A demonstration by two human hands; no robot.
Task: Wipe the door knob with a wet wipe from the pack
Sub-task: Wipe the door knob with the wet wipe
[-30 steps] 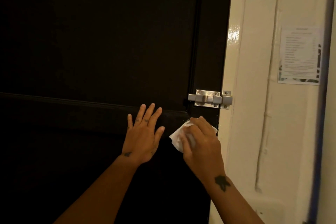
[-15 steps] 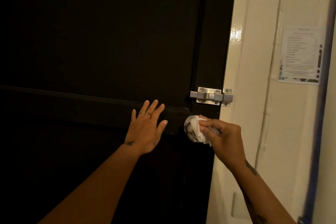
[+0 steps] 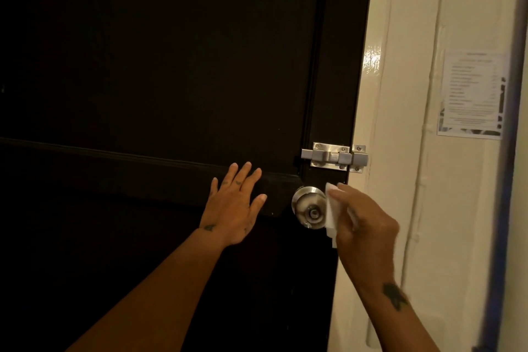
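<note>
A round silver door knob [image 3: 308, 207] sits near the right edge of a dark door [image 3: 160, 71]. My right hand [image 3: 365, 223] holds a white wet wipe [image 3: 332, 214] against the knob's right side; most of the knob's face shows. My left hand [image 3: 233, 204] rests flat on the door panel just left of the knob, fingers spread, holding nothing. The pack of wipes is not in view.
A steel slide bolt [image 3: 333, 157] is fixed just above the knob, bridging door and cream door frame [image 3: 383, 128]. A printed paper notice [image 3: 473, 94] hangs on the wall at right. A blue strip [image 3: 508, 151] runs down the far right edge.
My right hand has swung with the wipe from covering the knob's front round to its right side, uncovering the knob's face. My left hand stays flat on the door.
</note>
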